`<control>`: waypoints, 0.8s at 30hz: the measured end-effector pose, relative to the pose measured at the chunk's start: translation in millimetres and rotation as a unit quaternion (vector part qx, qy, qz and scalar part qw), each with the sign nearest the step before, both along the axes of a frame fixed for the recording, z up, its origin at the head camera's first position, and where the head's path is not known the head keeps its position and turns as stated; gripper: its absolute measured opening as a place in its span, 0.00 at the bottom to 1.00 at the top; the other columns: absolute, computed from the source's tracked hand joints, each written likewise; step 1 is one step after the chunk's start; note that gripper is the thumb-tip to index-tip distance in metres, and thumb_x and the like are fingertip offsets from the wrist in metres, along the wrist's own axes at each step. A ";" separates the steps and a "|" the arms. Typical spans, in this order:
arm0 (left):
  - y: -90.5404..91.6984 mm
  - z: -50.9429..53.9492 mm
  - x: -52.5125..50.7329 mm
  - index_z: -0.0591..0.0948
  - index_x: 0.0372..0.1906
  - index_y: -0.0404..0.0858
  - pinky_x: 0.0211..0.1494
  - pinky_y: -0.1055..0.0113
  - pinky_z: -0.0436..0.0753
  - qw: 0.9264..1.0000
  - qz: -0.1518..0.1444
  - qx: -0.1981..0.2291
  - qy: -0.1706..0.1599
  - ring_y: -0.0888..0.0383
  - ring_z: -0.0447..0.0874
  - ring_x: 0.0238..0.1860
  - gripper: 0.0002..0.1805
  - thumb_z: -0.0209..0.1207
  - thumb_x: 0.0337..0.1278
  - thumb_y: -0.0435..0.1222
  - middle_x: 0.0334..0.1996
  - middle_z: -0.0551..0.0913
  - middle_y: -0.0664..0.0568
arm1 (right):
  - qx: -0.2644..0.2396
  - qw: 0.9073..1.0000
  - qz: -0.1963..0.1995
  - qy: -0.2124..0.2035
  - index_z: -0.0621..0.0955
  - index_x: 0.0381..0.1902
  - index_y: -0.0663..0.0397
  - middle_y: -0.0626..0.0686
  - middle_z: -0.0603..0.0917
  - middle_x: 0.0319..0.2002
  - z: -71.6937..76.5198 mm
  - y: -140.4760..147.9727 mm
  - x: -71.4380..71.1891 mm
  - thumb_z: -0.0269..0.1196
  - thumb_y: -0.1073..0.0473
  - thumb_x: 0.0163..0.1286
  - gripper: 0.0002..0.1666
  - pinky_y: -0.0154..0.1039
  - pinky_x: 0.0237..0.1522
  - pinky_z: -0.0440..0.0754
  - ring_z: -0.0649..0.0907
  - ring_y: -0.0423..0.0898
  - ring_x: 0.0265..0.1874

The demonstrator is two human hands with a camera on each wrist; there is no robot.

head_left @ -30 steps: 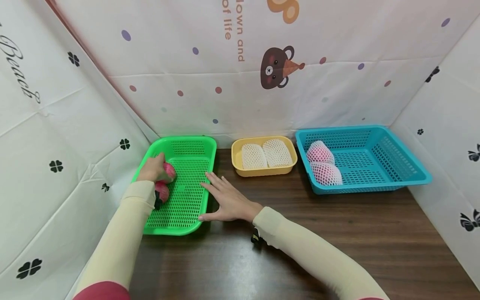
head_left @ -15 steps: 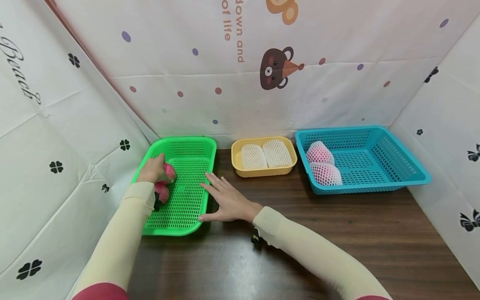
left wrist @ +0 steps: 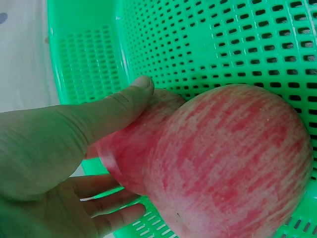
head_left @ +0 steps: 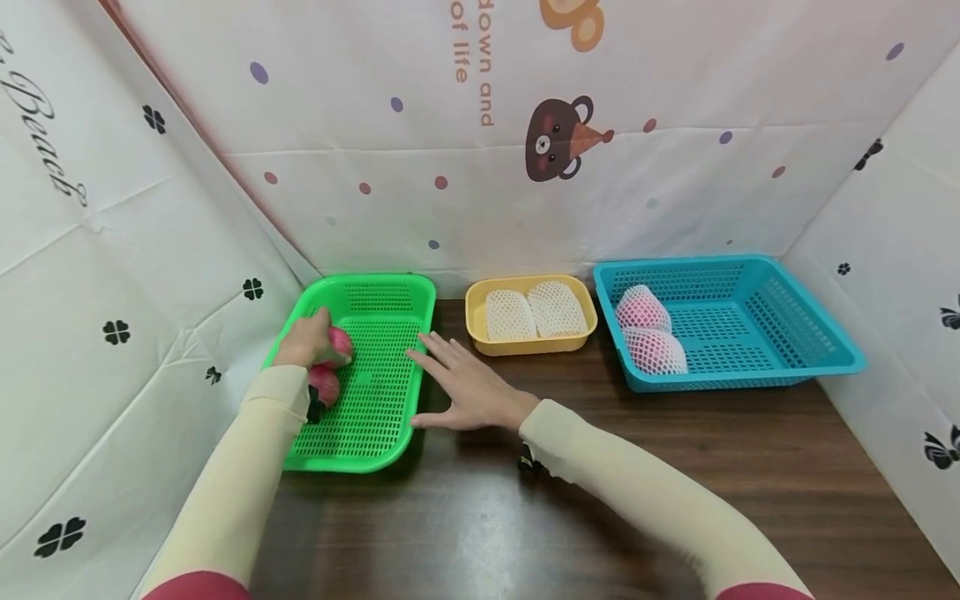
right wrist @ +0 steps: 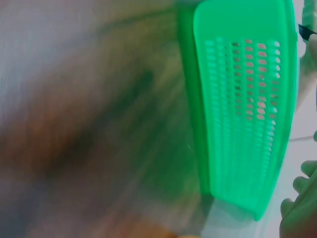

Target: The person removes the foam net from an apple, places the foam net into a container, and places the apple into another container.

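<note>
In the head view, my left hand reaches into the left side of a green basket and grips a red apple. The left wrist view shows the thumb over that apple and the fingers curled beneath it. Another red apple lies right against it, nearer the camera. My right hand is spread beside the basket's right wall, fingers straight and holding nothing. Its longer fingertips overlap the rim in the head view; whether they touch is unclear. In the right wrist view, part of the hand shows at the edge.
A small yellow tray at the back middle holds white foam net sleeves. Right of it stands a blue basket with two net-wrapped apples. Patterned cloth walls enclose the dark wooden table at the back and both sides.
My right hand has drawn slightly to the right, away from the green basket's wall. My left hand stays on its apple. The head view has shifted a little.
</note>
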State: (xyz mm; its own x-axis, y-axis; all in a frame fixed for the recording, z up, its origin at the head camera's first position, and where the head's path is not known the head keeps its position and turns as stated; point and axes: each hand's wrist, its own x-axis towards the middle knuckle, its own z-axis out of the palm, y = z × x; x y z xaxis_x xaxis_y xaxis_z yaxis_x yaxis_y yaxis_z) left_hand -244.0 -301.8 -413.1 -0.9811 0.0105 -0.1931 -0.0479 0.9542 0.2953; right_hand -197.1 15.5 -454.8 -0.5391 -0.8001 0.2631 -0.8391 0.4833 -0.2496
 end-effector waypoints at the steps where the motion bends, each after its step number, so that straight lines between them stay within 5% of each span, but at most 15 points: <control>1: 0.5 0.3 0.1 0.65 0.54 0.30 0.46 0.43 0.80 1.000 0.000 0.000 0.001 0.33 0.78 0.49 0.38 0.76 0.48 0.42 0.44 0.76 0.31 | 0.001 1.000 -0.004 0.003 0.50 0.84 0.47 0.54 0.40 0.83 4.0 4.0 -2.6 0.59 0.22 0.66 0.62 0.53 0.80 0.45 0.45 0.53 0.82; 11: 3.5 2.6 2.4 0.67 0.57 0.30 0.46 0.45 0.79 1.000 0.001 0.015 0.002 0.36 0.77 0.47 0.37 0.76 0.51 0.41 0.45 0.76 0.32 | 0.001 0.999 -0.040 0.024 0.51 0.84 0.45 0.55 0.44 0.83 41.7 52.1 -29.7 0.60 0.23 0.65 0.62 0.56 0.79 0.49 0.47 0.53 0.82; 24: 0.0 2.0 1.1 0.65 0.67 0.27 0.52 0.41 0.79 1.000 -0.004 0.014 0.008 0.32 0.76 0.54 0.45 0.75 0.51 0.43 0.53 0.77 0.26 | 0.005 0.996 -0.072 0.056 0.55 0.83 0.45 0.53 0.49 0.83 58.1 86.9 -49.6 0.61 0.21 0.62 0.62 0.58 0.77 0.56 0.54 0.57 0.80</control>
State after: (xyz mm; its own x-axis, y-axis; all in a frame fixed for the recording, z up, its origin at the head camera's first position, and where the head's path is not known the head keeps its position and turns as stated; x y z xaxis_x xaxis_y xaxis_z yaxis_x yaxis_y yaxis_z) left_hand -243.0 -301.9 -411.1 -0.9839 0.0225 -0.1773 -0.0364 0.9461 0.3220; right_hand -246.7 102.4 -396.7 -0.6163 -0.7193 0.3206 -0.7832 0.6025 -0.1536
